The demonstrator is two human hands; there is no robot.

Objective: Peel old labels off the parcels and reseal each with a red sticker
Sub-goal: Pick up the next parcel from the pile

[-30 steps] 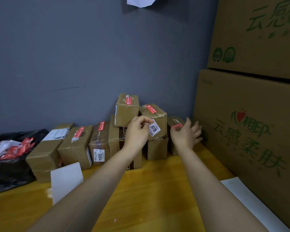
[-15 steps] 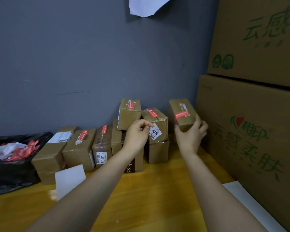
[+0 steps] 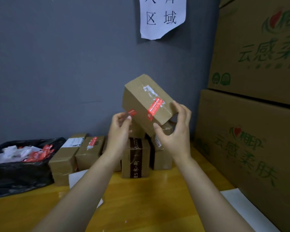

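Observation:
My right hand grips a small brown parcel by its lower right end and holds it tilted in the air in front of the grey wall. Its top face shows torn white label remains and a red sticker across the taped seam. My left hand touches the parcel's lower left corner and pinches a small red sticker there. Below the hands, several more brown parcels stand against the wall on the yellow table, some with red stickers.
A black bag of white and red scraps sits at the left. Big cardboard cartons are stacked at the right. White backing sheets lie on the table; another white sheet lies at the right. A paper sign hangs on the wall.
My right hand lifted the parcel from the stack's right end up and toward me, tilting it. My left hand left the labelled parcel and came to the lifted parcel's corner with a red sticker.

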